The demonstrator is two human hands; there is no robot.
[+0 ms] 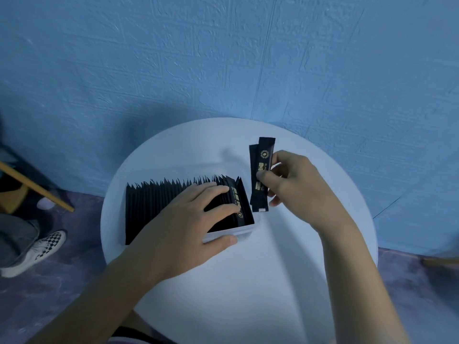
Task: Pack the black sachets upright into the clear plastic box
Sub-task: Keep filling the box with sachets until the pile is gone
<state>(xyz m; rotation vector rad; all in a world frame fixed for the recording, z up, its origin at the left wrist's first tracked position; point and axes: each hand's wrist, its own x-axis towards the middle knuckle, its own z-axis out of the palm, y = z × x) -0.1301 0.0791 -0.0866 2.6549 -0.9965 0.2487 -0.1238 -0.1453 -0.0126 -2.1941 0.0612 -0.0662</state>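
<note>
A clear plastic box [224,235] stands on the round white table [260,281], filled with a long row of upright black sachets [159,202]. My left hand [183,229] lies over the right end of that row, fingers pressing the sachets toward the left, thumb against the box's near wall. My right hand [293,182] holds two black sachets with gold print [260,170] between thumb and fingers, upright and just right of the box's right end, a little above the table.
The table stands against a blue textured wall [223,58]. At the left, on the purple floor, another person's foot in a checkered shoe [37,252] is visible beside a wooden furniture leg [37,187].
</note>
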